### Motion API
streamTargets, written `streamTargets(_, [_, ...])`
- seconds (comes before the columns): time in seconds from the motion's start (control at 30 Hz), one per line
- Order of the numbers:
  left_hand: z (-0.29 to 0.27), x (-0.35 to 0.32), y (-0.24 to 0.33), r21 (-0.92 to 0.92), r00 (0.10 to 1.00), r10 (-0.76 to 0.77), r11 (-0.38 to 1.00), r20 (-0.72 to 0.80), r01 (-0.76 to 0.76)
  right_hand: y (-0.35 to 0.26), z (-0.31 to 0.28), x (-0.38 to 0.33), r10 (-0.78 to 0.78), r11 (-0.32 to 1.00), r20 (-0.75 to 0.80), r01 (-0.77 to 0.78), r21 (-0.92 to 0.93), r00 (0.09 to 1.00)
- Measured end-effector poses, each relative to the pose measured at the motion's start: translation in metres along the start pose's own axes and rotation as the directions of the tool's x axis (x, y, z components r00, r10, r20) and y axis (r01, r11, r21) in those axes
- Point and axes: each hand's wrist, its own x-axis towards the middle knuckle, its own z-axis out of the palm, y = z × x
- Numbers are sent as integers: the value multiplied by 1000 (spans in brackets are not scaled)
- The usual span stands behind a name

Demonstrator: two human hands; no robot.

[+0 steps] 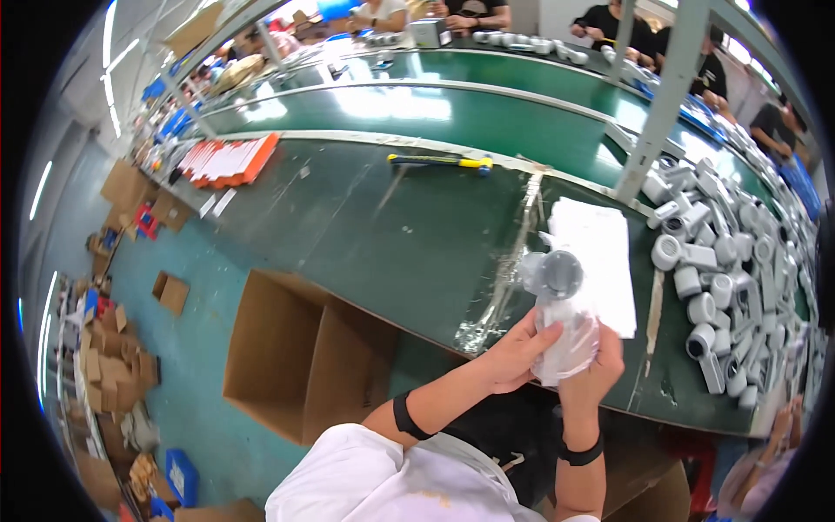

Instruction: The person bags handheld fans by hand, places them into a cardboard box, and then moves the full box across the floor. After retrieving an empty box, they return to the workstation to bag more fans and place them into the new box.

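An open brown cardboard box [300,357] stands on the blue floor just below the near edge of the green worktable [383,235]. More flattened cardboard pieces [117,348] lie scattered at the far left on the floor. On the far left part of the table there is an orange tray with white flat pieces [228,160] in rows. A stack of white sheets [600,252] lies on the table near the hands, and a strip of clear plastic film [509,278] runs beside it. A yellow and black hand tool [442,161] lies further back. At the right, a big heap of white-grey cylindrical parts [731,261] covers the table.

The grey-white cylindrical part in a clear plastic bag [561,322] is held above the near table edge, round end up. The left hand [515,352] pinches the bag at its side with the fingers closed. The right hand [591,374] wraps around the bottom of the bag.
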Motion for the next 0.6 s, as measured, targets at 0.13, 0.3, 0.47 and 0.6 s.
streamTargets(0.13, [-22, -23, 33, 85, 999, 43, 996, -21, -41, 5, -4, -1, 84, 995, 97, -88, 42, 992])
streamTargets(0.3, [-81, -28, 85, 692, 842, 453, 708, -291, -141, 23, -14, -22, -47, 991, 378, -3, 132, 925])
streamTargets(0.47, [-143, -23, 145, 935, 509, 832, 33, -221, 353, 63, -19, -38, 243, 939, 417, -321, 127, 876])
streamTargets(0.6, [-172, -20, 170, 813, 495, 820, -64, -288, 579, 68, -17, -49, 306, 882, 379, -411, 233, 873])
